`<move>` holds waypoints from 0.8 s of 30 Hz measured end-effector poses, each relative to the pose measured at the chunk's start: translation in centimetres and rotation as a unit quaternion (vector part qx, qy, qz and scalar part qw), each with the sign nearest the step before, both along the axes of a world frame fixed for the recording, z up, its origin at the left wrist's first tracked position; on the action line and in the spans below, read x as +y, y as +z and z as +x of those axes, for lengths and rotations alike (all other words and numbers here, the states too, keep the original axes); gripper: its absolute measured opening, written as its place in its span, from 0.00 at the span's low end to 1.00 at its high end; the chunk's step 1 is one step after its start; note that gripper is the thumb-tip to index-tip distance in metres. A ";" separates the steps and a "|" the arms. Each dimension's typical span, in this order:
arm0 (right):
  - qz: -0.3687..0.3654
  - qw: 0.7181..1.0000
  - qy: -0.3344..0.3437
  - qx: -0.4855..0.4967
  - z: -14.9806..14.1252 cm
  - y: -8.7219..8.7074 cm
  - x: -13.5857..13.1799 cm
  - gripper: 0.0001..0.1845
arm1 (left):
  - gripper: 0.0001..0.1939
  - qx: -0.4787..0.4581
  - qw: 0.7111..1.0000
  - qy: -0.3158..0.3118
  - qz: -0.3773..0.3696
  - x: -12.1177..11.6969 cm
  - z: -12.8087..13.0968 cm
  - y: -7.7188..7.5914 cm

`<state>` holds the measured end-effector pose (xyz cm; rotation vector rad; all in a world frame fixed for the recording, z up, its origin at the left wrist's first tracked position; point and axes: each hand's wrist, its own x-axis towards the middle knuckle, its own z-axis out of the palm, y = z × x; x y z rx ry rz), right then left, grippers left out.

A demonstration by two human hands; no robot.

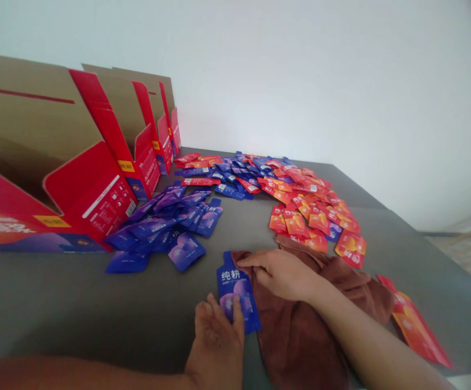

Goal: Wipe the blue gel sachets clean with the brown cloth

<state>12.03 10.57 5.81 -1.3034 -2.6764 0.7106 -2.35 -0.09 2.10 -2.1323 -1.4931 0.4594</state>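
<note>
A blue pouch (229, 276) with a short spout-shaped top and purple fruit print lies flat on the grey table. My left hand (219, 336) holds its lower part, with the fingertips at its left edge and the thumb across its front. A brown cloth (300, 341) is bunched under my right hand (282, 273), which grips it. The right index finger, with cloth beneath it, presses on the pouch's upper right corner. The rest of the cloth spreads over the table under my right forearm.
Blue pouches (158, 222) are heaped at the left beside several open red cartons (93, 189). A mixed pile of blue and red pouches (235, 173) lies at the back, with red-orange pouches (312, 208) at right. One red pouch (416, 325) lies near the table's right edge. A white wall (284, 81) stands behind.
</note>
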 end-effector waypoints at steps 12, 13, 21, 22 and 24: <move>0.044 0.997 -0.069 0.001 -0.3 -0.8 0.2 0.19 | 0.25 -0.013 1.000 0.003 -0.001 0.3 -0.1 -0.4; 0.052 0.995 -0.085 0.002 -0.2 -1.0 0.4 0.19 | 0.25 -0.020 1.000 0.004 -0.004 0.3 -0.1 -0.4; 0.093 0.975 -0.200 0.023 1.2 -0.9 2.2 0.19 | 0.26 -0.061 0.996 0.019 -0.064 1.0 -0.9 0.4; 0.100 0.974 -0.203 0.030 1.2 -0.8 2.3 0.20 | 0.26 -0.071 0.994 0.021 -0.083 1.1 -1.0 0.8; 0.109 0.971 -0.207 0.041 1.3 -0.8 2.3 0.21 | 0.25 -0.098 0.986 0.014 -0.133 1.4 -1.4 1.8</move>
